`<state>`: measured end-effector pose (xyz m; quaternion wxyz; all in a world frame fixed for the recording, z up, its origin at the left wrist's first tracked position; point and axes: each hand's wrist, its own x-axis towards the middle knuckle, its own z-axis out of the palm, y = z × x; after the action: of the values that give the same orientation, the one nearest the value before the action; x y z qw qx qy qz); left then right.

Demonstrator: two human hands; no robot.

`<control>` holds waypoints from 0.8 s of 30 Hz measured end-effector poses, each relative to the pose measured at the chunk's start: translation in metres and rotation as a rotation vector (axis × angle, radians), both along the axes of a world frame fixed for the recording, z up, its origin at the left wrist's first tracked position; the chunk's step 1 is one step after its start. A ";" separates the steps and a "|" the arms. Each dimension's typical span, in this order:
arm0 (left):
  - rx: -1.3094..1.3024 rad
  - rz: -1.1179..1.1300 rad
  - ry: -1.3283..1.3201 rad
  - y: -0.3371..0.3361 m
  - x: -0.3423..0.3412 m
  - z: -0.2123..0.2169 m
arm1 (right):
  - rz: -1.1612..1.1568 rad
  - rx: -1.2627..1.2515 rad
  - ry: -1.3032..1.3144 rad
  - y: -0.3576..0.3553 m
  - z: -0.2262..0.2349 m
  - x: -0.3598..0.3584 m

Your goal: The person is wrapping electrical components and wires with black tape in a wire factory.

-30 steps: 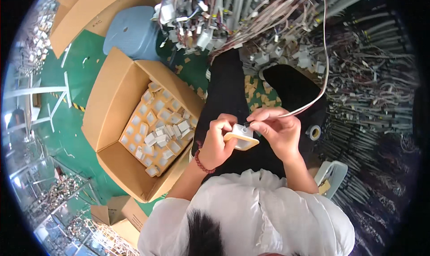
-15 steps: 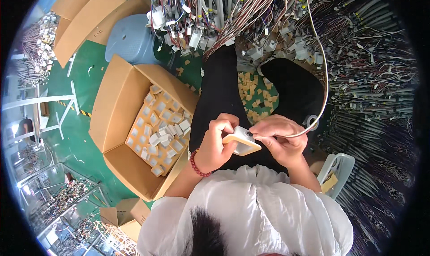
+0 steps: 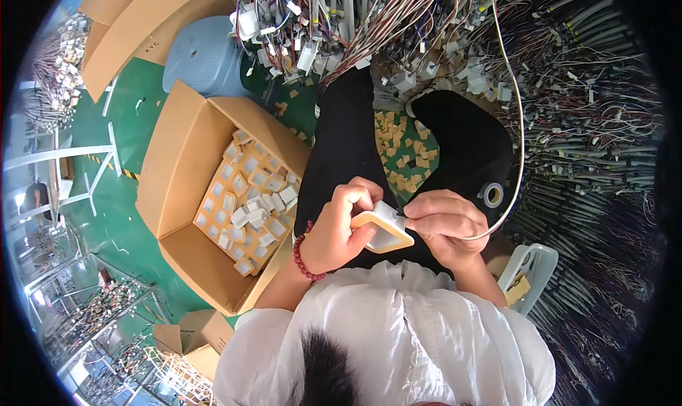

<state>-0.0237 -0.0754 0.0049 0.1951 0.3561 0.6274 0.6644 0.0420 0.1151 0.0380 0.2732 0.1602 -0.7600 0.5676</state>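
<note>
Head view, looking straight down over white-shirted shoulders and dark trousers. Left hand (image 3: 339,230): fingers curled and pressed around the left side of a small white rectangular housing (image 3: 384,228) with a tan gasket face, thumb on top; red bead bracelet (image 3: 304,255) on the wrist. Right hand (image 3: 444,223): fingertips pinched together at the right edge of the housing, touching it, with a thin white wire (image 3: 516,122) running out from the pinch, arcing up and away along the right side to the hanging bundles above. Housing position: held between both hands, above the lap, in front of the chest, tilted with the tan face upward. Open cardboard box (image 3: 177,193) on the green floor (image 3: 106,193) just beside the left knee, flaps spread, holding many similar small white housings (image 3: 250,203) in loose rows. Blue plastic stool (image 3: 202,54) beyond the box, near a second folded cardboard box (image 3: 135,22) at upper left. Dense mass of coloured wire harnesses (image 3: 369,15) with white connectors along the top edge, continuing down the right side as darker bundles (image 3: 590,193). Scattered small tan pads (image 3: 401,154) on the floor between the knees. Roll of tape (image 3: 491,193) on the right knee. Pale plastic container (image 3: 529,271) near the right elbow. Metal racks (image 3: 85,314) with further harnesses at lower left.
</note>
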 end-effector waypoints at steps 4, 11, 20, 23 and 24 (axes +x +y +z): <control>0.038 0.004 0.035 0.002 -0.002 -0.001 | 0.068 -0.014 0.019 -0.001 -0.004 -0.001; -0.096 0.039 0.226 0.002 -0.005 0.013 | 0.054 -0.009 -0.071 -0.003 0.003 0.000; -0.008 0.104 0.217 0.006 -0.001 0.010 | 0.078 0.004 -0.119 -0.001 0.010 -0.004; -0.041 0.046 0.134 0.007 -0.008 0.015 | 0.141 0.100 -0.191 0.008 0.017 -0.009; -0.041 0.043 0.134 0.007 -0.010 0.015 | 0.137 0.099 -0.191 0.010 0.021 -0.011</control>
<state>-0.0332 -0.0685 0.0201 0.1456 0.3824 0.6599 0.6302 0.0314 0.1255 0.0591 0.1519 0.1704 -0.7969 0.5593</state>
